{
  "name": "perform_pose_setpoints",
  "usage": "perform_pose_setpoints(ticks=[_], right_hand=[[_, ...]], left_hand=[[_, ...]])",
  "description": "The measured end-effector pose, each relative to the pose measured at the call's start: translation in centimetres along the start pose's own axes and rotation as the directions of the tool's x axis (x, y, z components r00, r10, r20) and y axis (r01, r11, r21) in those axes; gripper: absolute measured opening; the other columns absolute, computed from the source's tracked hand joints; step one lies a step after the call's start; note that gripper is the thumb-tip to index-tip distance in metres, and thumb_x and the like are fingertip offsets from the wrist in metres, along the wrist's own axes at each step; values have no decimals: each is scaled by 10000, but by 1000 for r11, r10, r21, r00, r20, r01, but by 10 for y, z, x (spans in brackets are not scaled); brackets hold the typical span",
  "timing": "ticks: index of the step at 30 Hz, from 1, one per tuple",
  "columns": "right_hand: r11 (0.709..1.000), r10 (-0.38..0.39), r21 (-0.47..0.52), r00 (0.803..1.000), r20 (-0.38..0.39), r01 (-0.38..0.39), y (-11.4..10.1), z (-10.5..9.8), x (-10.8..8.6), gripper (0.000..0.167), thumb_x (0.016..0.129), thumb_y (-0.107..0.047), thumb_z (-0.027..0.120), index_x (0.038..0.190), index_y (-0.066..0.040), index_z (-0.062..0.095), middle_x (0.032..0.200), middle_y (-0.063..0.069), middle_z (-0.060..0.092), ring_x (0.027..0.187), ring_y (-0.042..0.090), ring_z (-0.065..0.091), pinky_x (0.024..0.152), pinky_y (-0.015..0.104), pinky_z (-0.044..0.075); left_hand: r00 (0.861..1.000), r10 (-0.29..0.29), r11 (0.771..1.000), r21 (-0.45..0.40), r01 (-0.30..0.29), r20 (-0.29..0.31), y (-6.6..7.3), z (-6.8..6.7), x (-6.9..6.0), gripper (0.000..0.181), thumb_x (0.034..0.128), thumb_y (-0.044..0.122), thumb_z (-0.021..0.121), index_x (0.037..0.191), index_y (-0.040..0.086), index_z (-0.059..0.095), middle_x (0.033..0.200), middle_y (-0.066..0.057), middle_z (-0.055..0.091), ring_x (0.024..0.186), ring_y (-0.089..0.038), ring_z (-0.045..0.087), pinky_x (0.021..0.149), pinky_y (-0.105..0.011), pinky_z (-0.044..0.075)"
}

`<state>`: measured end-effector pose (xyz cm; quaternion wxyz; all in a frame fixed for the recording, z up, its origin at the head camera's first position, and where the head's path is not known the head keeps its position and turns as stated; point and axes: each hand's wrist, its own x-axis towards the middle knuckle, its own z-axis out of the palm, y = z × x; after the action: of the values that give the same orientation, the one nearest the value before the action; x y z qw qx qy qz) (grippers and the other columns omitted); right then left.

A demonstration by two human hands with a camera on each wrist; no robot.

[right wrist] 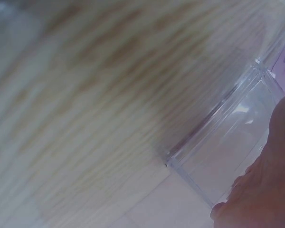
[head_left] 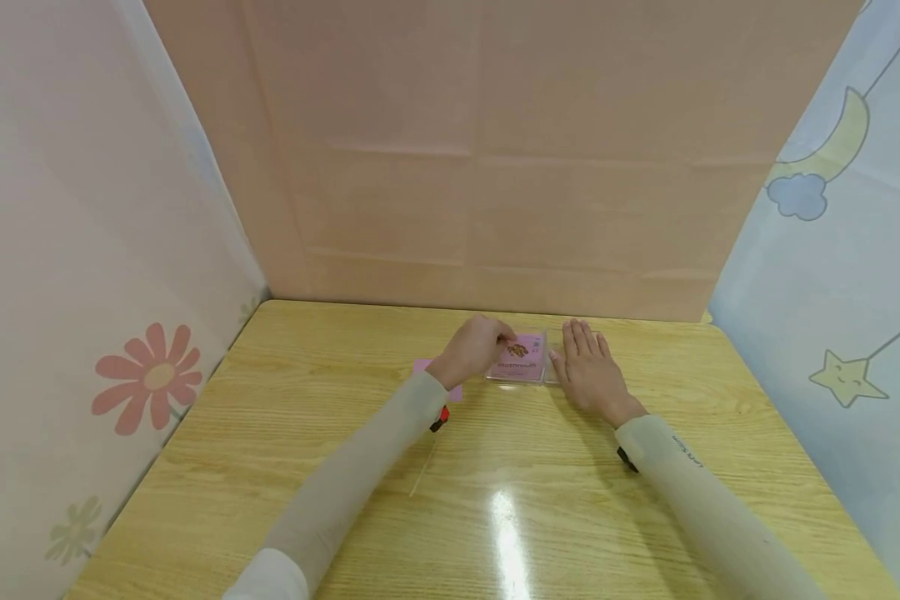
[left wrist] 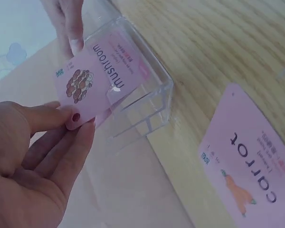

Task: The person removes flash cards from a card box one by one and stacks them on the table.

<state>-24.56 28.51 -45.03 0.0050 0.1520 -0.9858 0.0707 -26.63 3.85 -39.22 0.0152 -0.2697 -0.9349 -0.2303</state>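
Note:
My left hand (head_left: 471, 346) pinches the hole-punched corner of a pink mushroom card (left wrist: 102, 71) between thumb and fingers. That card lies partly within a clear plastic box (left wrist: 164, 90), tilted over its rim; another pink edge shows beneath it. My right hand (head_left: 591, 375) lies with straight fingers over the right part of the box, and in the right wrist view it touches the clear plastic (right wrist: 221, 152). Flat on the table, partly hidden by my left wrist in the head view, is a pink carrot card (left wrist: 242, 156).
The wooden table (head_left: 330, 358) ends at a tan backdrop (head_left: 465, 208) just behind the box. Patterned cloth walls (head_left: 60, 250) stand at both sides. A thin pale strip (head_left: 423, 468) shows on the tabletop below the left wrist.

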Motion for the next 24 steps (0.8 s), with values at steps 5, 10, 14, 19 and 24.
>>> perform_pose_setpoints(ticks=[5,10,14,19,24], right_hand=[[1000,0,-11,1000,-8,0,-1,1,1,707,1157,-387,227,1654,73,23,1750,289,47,1638,471,22,1326,668,36],[1000,-2,-8,1000,-15,2,-2,0,1,699,1159,-376,235,1651,82,42,1747,295,57,1634,479,37,1324,672,44],[1000,-1,-6,1000,-9,1,-2,-1,0,702,1159,-375,238,1649,86,38,1747,296,48,1633,484,35,1322,675,42],[1000,3,-5,1000,-3,-3,-2,0,1,713,1156,-399,221,1653,76,33,1751,287,52,1639,469,21,1327,666,39],[1000,3,-2,1000,1,-3,-1,1,2,715,1156,-408,209,1655,71,29,1751,287,46,1641,462,20,1331,659,42]], left_hand=[[1000,-16,979,-201,18,10,-12,0,3,214,1026,63,666,1183,102,806,1239,-75,787,1059,-166,767,848,-193,624],[999,-36,953,-301,31,-10,-20,3,0,246,1030,25,639,1202,97,799,1240,-108,783,944,-185,759,780,-191,611],[996,-92,922,-379,79,-15,-23,7,-2,230,1036,54,641,1210,80,790,1241,-119,782,1051,-212,778,842,-235,640],[986,-169,877,-458,146,-8,-26,10,-3,197,1044,123,655,1165,93,808,1200,-104,796,1065,-203,782,852,-270,652],[983,-181,866,-477,149,-22,-28,13,-4,195,1040,172,673,1146,92,815,1129,-109,812,960,-186,795,788,-254,651]])
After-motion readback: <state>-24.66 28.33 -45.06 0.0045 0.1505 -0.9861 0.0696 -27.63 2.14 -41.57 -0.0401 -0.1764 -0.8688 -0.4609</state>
